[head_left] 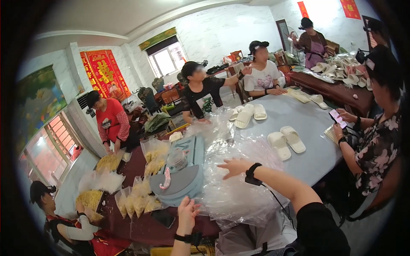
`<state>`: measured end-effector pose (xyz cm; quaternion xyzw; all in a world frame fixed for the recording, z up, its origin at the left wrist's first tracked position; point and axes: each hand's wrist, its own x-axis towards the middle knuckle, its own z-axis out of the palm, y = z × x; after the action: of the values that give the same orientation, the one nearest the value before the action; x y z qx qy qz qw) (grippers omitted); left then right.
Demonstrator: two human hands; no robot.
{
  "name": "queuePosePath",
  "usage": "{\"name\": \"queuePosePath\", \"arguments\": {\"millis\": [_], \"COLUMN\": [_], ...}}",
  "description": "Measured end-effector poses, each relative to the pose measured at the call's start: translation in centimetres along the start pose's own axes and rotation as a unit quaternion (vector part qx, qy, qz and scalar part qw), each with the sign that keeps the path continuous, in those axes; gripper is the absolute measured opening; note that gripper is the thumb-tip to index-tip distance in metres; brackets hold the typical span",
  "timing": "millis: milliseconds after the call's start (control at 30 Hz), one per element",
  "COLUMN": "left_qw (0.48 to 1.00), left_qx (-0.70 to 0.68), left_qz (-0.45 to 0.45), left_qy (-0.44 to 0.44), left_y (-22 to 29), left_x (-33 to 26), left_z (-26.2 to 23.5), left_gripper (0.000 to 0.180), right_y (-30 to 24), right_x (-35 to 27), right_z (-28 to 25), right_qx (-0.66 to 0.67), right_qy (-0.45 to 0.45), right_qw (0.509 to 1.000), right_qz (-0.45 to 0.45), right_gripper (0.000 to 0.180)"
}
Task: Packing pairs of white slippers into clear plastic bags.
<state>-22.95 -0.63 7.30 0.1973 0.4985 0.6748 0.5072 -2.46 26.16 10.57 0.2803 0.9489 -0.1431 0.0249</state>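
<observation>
My right hand (pixel 235 168) is open, its fingers spread over a large heap of clear plastic bags (pixel 239 200) on the table. Nothing shows in its grasp. My left hand (pixel 187 214) is raised beside the near end of a blue-grey machine (pixel 184 187). Its fingers are loosely bent and apart, and I see nothing in them. On top of the machine lie a pink-and-white strip (pixel 166 178) and a small clear container (pixel 177 160). A black phone (pixel 163 218) lies on the dark red cloth left of my left hand.
White slippers (pixel 279 145) sit on the grey table (pixel 316 123) beyond the bags. Bags of yellow pieces (pixel 139 198) and heaped trays (pixel 89 198) cover the left side. People work around the tables; one at right holds a phone (pixel 337 117). More slippers (pixel 341 70) pile up far right.
</observation>
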Motion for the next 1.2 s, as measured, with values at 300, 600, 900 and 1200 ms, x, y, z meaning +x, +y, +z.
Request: {"name": "queuePosePath", "arguments": {"millis": [300, 600, 900, 1200], "left_qw": [0.661, 0.528, 0.483, 0.395], "left_qx": [0.580, 0.713, 0.721, 0.774], "left_qz": [0.462, 0.424, 0.435, 0.399], "left_qy": [-0.115, -0.184, -0.238, -0.293], "left_y": [-1.7, -4.7, -5.8, -9.1], "left_x": [-4.8, -2.5, -4.4, -4.3], "left_z": [11.3, 15.4, 14.0, 11.4], "left_gripper": [0.089, 0.105, 0.080, 0.062], "right_y": [1.7, 4.4, 6.5, 1.9], "right_x": [-3.8, -8.2, -12.9, -9.6], "right_z": [-3.7, 2.9, -0.9, -0.7], "right_qx": [0.103, -0.011, -0.090, -0.038], "right_qy": [0.240, 0.229, 0.239, 0.283], "right_qw": [0.957, 0.972, 0.967, 0.955], "right_qz": [-0.127, -0.058, 0.004, 0.081], "right_gripper": [0.059, 0.089, 0.076, 0.053]}}
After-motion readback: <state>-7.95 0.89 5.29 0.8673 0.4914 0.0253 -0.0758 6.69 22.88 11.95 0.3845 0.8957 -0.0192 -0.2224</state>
